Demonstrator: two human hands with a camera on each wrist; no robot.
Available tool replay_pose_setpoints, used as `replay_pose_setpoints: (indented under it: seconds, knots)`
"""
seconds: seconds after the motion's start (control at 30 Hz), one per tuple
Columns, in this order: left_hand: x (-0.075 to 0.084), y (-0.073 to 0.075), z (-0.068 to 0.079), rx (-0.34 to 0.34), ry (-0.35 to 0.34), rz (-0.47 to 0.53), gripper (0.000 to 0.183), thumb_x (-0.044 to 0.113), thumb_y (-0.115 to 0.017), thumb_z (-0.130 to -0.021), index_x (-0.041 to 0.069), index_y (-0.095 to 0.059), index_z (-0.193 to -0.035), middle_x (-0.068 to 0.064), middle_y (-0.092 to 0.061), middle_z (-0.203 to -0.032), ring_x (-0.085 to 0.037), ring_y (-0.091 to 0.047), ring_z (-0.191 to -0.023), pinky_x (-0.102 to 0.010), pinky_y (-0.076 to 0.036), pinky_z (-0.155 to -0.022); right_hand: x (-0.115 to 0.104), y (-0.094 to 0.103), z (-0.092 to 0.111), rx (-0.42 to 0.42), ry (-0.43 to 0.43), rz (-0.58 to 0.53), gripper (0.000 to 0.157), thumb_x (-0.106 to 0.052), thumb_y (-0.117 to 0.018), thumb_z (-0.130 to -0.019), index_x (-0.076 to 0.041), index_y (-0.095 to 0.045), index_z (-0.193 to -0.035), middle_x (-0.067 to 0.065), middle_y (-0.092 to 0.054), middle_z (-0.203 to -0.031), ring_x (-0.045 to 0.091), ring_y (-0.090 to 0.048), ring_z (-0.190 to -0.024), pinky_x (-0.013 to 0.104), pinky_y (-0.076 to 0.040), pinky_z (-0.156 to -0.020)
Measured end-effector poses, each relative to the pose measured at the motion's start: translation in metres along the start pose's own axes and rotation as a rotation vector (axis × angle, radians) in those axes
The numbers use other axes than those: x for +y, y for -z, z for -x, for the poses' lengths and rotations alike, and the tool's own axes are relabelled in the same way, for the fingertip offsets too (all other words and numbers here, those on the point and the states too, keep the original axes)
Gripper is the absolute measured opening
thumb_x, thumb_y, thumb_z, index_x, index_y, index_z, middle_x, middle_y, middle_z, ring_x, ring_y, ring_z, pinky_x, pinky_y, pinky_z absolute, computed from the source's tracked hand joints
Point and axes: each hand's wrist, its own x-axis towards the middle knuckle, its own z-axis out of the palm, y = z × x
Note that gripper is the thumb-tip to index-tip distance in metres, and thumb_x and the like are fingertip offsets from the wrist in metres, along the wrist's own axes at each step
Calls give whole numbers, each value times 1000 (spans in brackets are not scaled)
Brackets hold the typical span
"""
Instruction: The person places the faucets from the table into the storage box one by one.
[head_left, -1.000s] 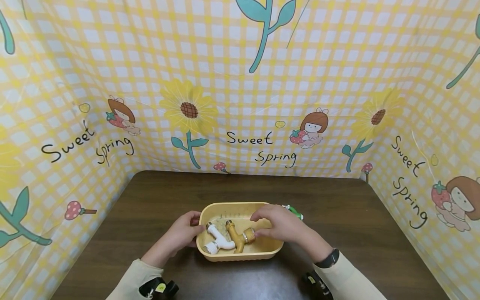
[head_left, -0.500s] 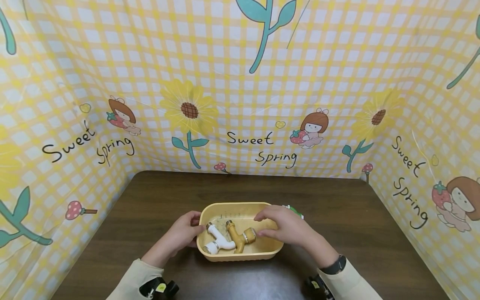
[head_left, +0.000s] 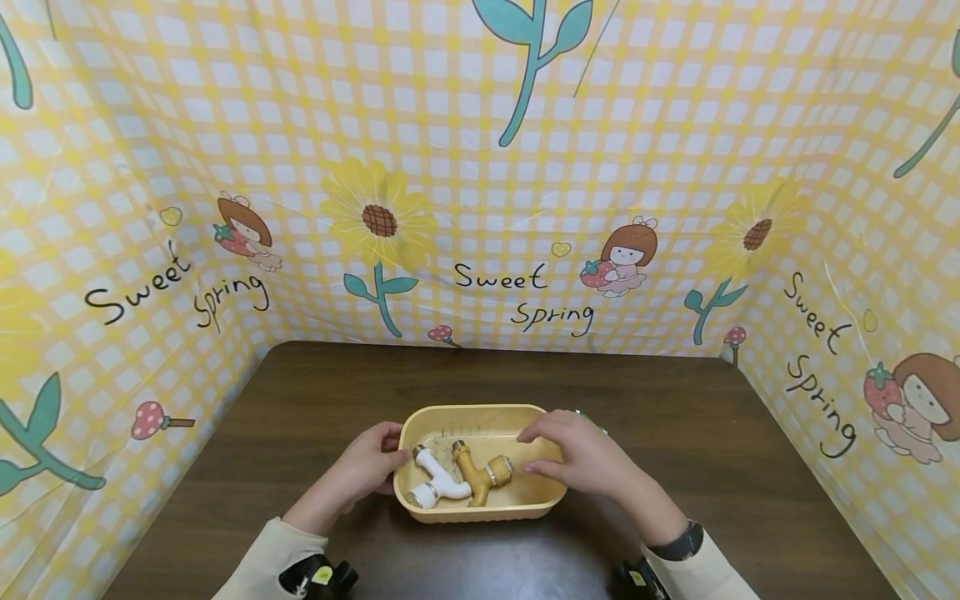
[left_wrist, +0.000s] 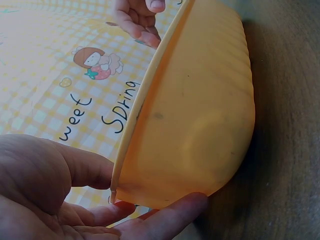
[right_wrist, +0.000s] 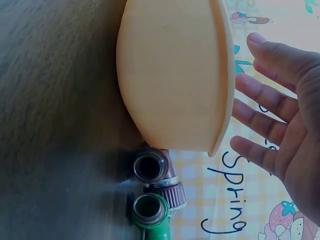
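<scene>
A yellow plastic basin (head_left: 480,513) stands on the table, with a white tap (head_left: 452,486) and a mustard-yellow tap (head_left: 477,483) lying side by side in its left half. My left hand (head_left: 365,458) grips the basin's left end, thumb at the rim and fingers against the outer wall. Over the right end hovers my right hand (head_left: 588,454), its fingers spread and holding nothing. In the right wrist view, a green tap (right_wrist: 155,227) and a dark maroon tap (right_wrist: 172,194) lie on the table beside the basin. My right hand nearly hides them in the head view.
The dark wooden table (head_left: 337,383) reaches back to a yellow checked cloth (head_left: 480,192), which hangs around its back and both sides. A black camera is strapped at each wrist, low in the head view.
My right hand has drawn a little to the right, away from the mustard-yellow tap, covering more of the green tap. My left hand, the basin and the taps inside have stayed put.
</scene>
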Motion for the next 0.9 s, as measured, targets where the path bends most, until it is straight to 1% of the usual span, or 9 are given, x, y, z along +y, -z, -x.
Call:
replay_pose_setpoints:
  seconds: [0.17,0.4,0.5,0.53,0.63,0.7,0.77,0.87,0.9]
  knots:
    - [1,0,0,-2,1,-4,42,6,-59,-93,1,-46,-133,-23,-55,-122,-27,-67,-89,-41,-61,-63,-1,3,4,21,0,-5,34,-36,-78,-79,-24,-68,-110,-17,-65,-108,6,-58,-105,31,-49,-92]
    - [2,-1,0,-4,-1,-17,43,6,-59,-93,1,-46,-134,-22,-55,-122,-26,-67,-89,-40,-61,-62,0,8,10,52,7,-10,36,-36,-78,-80,-20,-68,-110,-14,-65,-107,3,-57,-97,29,-51,-86]
    - [2,-1,0,-8,1,-4,42,6,-59,-93,1,-46,-133,-22,-55,-122,-27,-67,-89,-41,-61,-63,1,10,14,58,13,-20,36,-34,-79,-79,-19,-68,-110,-13,-65,-107,3,-58,-97,31,-51,-90]
    - [2,-1,-1,-8,0,-2,42,6,-59,-93,1,-46,-133,-22,-55,-121,-27,-67,-89,-41,-61,-63,2,10,15,63,15,-26,36,-33,-79,-79,-19,-68,-109,-13,-65,-107,4,-58,-98,34,-50,-93]
    - [2,0,-1,-5,2,-5,42,6,-59,-93,2,-47,-133,-21,-55,-121,-26,-67,-89,-41,-61,-63,4,11,18,72,6,-39,36,-31,-80,-78,-19,-68,-109,-13,-65,-107,6,-59,-102,35,-50,-96]
    - [2,0,0,-2,3,-13,42,6,-59,-93,2,-47,-133,-21,-55,-121,-26,-67,-89,-41,-61,-63,6,10,20,77,2,-45,36,-30,-81,-78,-19,-68,-110,-13,-65,-107,7,-60,-101,33,-52,-91]
    - [3,0,0,-1,6,-23,42,6,-59,-93,2,-47,-133,-20,-55,-120,-26,-67,-88,-41,-61,-63,8,10,22,78,-1,-51,37,-29,-81,-78,-18,-67,-110,-12,-64,-107,9,-60,-97,30,-52,-85]
    - [3,0,1,1,8,-22,41,6,-59,-93,2,-47,-132,-20,-55,-120,-26,-67,-88,-41,-61,-63,9,12,24,78,-9,-53,37,-31,-80,-78,-18,-67,-111,-12,-63,-106,11,-59,-93,27,-51,-80]
    - [3,0,1,2,9,-21,41,6,-59,-93,2,-47,-132,-20,-55,-120,-26,-67,-88,-41,-61,-63,10,12,24,76,-14,-52,37,-32,-80,-79,-19,-67,-111,-12,-63,-106,11,-59,-93,27,-51,-81]
